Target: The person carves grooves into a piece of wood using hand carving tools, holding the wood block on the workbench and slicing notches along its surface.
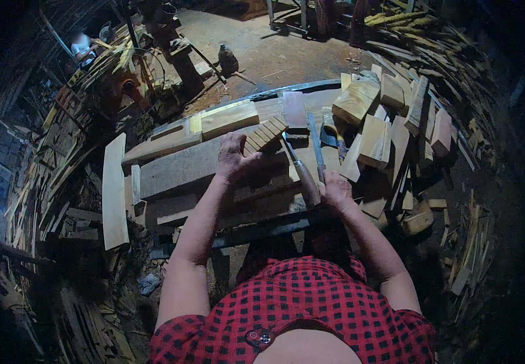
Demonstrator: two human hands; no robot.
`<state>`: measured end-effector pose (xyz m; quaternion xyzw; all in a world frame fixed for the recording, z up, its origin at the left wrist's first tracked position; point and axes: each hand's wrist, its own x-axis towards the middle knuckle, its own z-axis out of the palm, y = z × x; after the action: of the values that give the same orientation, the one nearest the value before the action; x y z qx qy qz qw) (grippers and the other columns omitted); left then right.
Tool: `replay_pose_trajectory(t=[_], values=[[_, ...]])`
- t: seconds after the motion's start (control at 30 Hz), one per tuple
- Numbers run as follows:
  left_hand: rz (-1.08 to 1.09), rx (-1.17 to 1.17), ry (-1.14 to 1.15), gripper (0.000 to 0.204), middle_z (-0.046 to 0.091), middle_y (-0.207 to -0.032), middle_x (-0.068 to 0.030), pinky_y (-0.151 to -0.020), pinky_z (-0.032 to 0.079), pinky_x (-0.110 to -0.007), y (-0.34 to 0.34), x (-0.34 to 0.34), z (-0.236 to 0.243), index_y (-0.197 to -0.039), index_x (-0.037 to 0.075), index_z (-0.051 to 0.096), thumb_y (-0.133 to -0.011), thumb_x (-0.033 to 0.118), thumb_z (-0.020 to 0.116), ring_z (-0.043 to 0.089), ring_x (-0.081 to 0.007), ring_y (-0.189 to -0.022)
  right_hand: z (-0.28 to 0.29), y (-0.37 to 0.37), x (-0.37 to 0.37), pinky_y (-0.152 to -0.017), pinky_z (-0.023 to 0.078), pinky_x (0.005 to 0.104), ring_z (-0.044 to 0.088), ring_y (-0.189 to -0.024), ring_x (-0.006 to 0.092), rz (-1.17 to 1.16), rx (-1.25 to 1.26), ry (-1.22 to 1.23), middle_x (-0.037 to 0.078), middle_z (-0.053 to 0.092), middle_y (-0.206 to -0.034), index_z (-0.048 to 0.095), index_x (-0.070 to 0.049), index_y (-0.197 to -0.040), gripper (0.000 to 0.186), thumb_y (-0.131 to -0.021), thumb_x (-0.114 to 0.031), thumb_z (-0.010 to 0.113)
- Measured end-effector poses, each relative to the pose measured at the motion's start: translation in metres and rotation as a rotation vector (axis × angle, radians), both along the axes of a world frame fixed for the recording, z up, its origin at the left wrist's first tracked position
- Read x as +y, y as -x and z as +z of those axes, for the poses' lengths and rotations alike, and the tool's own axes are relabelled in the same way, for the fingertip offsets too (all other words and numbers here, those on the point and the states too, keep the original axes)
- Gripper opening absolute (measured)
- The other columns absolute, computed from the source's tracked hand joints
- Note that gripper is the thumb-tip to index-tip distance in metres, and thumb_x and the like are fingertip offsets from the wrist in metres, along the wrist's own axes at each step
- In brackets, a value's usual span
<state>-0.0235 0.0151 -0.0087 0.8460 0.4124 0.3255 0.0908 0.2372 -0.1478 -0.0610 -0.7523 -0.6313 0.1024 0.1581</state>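
Observation:
My left hand (232,159) is closed on the near end of a small wooden block (265,134) with a row of parallel cuts across its face, tilted above the bench. My right hand (337,190) is curled at the lower end of a long flat-bladed tool (316,142), its blade pointing away from me; the exact kind is unclear. Just left of it lies a second tool with a thick wooden handle (307,184), its narrow dark blade reaching toward the block's right end. A wide grey board (180,170) lies beneath my left hand.
Pale wooden blocks (359,100) are heaped at the bench's right side. A long pale plank (114,191) sticks out on the left, and another block (230,118) lies behind my left hand. Offcuts (468,249) litter the floor. A person (83,51) sits far left.

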Motion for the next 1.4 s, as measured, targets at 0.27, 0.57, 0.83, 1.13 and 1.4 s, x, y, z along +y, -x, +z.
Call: replay_pose_trajectory(t=[0.27,0.57,0.83,1.13,1.4], values=[[0.016,-0.097,0.061,0.052,0.054,-0.099,-0.0159,-0.085,0.043,-0.044,0.003,-0.004,-0.001,-0.101,0.005,0.058,-0.062,0.036,0.075,0.05,-0.0353,-0.099,0.016,0.004,0.027,-0.078,0.049,0.0471,0.062,-0.09,0.0368,-0.036,-0.064,0.204,0.021,0.061,-0.094,0.051,-0.001,-0.101,0.036,-0.075,-0.022,0.065],[0.08,-0.042,-0.052,0.057,0.052,-0.096,-0.0158,-0.082,0.043,-0.044,-0.004,0.0,-0.006,-0.099,0.002,0.059,-0.061,0.042,0.075,0.051,-0.0348,-0.096,0.006,0.017,0.031,-0.079,0.05,0.0498,0.063,-0.089,0.0397,-0.212,-0.073,0.161,0.024,0.062,-0.096,0.048,0.006,-0.106,0.046,-0.077,-0.026,0.06],[0.107,-0.038,0.039,0.057,0.052,-0.099,-0.015,-0.089,0.041,-0.044,-0.004,-0.005,-0.001,-0.104,0.007,0.058,-0.06,0.039,0.076,0.047,-0.0353,-0.101,0.003,0.005,0.033,-0.075,0.048,0.0506,0.061,-0.084,0.0425,-0.185,0.009,0.134,0.027,0.061,-0.086,0.047,0.005,-0.101,0.033,-0.077,-0.018,0.051],[0.109,-0.026,0.003,0.06,0.053,-0.1,-0.0154,-0.089,0.042,-0.044,0.0,-0.002,-0.006,-0.103,0.006,0.06,-0.059,0.043,0.077,0.048,-0.0352,-0.102,0.015,0.004,0.041,-0.075,0.044,0.0488,0.059,-0.085,0.0409,-0.314,0.517,0.012,0.025,0.061,-0.087,0.056,0.001,-0.096,0.031,-0.078,-0.024,0.051],[0.097,-0.023,-0.044,0.057,0.054,-0.095,-0.0142,-0.084,0.041,-0.043,-0.002,0.001,-0.008,-0.104,0.006,0.061,-0.064,0.044,0.075,0.05,-0.0341,-0.094,0.016,0.012,0.04,-0.069,0.045,0.0449,0.06,-0.08,0.0385,-0.29,0.719,-0.233,0.022,0.061,-0.084,0.052,0.001,-0.092,0.025,-0.082,-0.022,0.054]])
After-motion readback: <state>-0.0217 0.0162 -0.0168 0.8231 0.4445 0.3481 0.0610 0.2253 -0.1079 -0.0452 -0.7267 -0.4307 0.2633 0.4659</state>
